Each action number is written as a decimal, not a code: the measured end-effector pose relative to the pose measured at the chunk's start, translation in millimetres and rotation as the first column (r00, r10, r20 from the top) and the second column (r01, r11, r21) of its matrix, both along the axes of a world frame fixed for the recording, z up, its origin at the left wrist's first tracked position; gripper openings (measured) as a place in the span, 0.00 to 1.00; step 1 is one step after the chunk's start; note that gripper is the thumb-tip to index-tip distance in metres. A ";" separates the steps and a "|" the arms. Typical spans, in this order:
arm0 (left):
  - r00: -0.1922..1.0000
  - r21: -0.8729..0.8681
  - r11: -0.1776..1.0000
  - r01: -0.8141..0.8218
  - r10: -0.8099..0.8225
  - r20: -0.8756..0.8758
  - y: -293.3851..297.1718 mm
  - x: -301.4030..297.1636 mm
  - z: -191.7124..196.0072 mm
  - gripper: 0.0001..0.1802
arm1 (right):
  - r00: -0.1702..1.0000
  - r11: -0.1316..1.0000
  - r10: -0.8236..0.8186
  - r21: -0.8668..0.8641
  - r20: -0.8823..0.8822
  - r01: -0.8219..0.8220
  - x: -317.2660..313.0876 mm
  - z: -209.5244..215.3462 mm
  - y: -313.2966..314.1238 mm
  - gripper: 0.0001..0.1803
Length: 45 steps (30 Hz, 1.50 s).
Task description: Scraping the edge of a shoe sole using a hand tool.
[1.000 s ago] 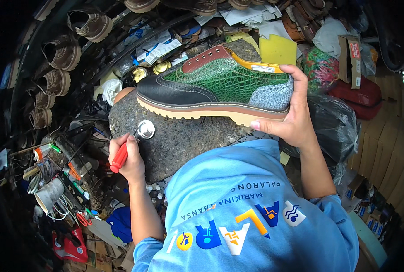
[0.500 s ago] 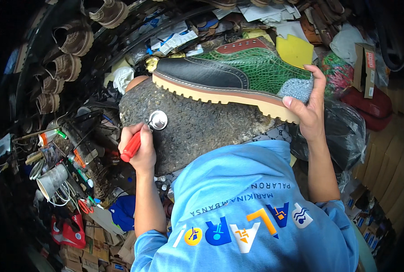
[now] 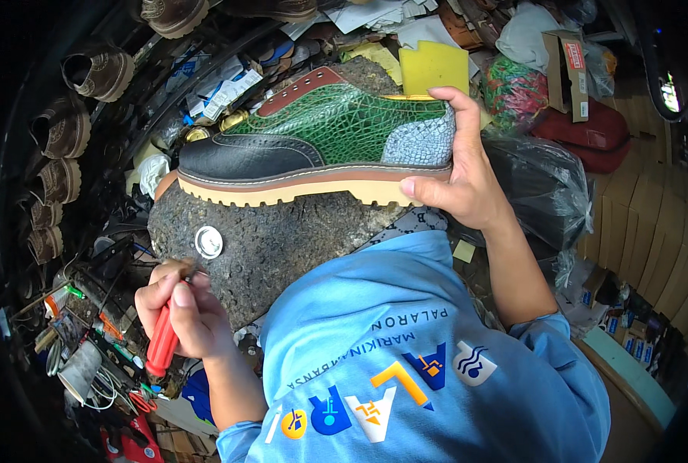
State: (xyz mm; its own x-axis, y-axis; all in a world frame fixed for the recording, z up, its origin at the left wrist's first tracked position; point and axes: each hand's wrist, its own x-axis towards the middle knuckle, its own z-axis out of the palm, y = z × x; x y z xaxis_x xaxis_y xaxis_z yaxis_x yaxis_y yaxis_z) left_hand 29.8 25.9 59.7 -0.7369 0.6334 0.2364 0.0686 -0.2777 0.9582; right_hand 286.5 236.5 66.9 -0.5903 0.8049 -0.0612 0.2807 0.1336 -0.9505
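Observation:
My right hand (image 3: 467, 174) grips a shoe (image 3: 344, 127) at the heel, thumb on the sole edge and fingers at the heel's top. The shoe has a black toe, green scale-patterned side, grey heel patch, maroon lace panel and thick tan lugged sole. It is held side-on above a dark, rough stone-like block (image 3: 274, 239). My left hand (image 3: 186, 312) is closed round a red-handled tool (image 3: 163, 339); its working end is too small to make out. Just beyond that hand, a small round silvery-white dish (image 3: 208, 242) sits on the block.
Several brown shoes (image 3: 62, 127) line a rack at the left. Tools, cords and a grey cup (image 3: 80, 370) crowd the lower left. Papers and a yellow sheet (image 3: 434, 68) lie beyond the shoe. A black plastic bag (image 3: 529, 193), a red bag (image 3: 602, 139) and cardboard (image 3: 637, 224) are at right.
My left hand has drawn back with the red-handled tool, away from the round dish. The shoe has turned to lie more level. The whole view has shifted.

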 end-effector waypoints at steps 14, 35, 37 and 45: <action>0.863 0.127 0.930 0.346 -0.368 0.346 92.6 77.0 8.7 0.03 | 0.983 0.984 0.045 0.164 0.180 -0.075 -4.3 14.8 -8.9 0.53; 0.910 -0.071 0.956 0.283 -0.244 0.336 100.7 82.6 20.7 0.05 | 0.979 0.975 0.049 0.203 0.197 -0.089 -3.5 14.3 -7.2 0.53; 0.899 -0.010 0.957 0.289 -0.268 0.346 100.7 79.7 13.8 0.05 | 0.978 0.967 0.057 0.234 0.202 -0.105 -2.6 13.8 -6.7 0.53; 0.903 -0.078 0.939 0.335 -0.296 0.310 99.2 80.0 17.9 0.04 | 0.978 0.976 0.060 0.194 0.201 -0.099 -2.2 13.9 -7.0 0.53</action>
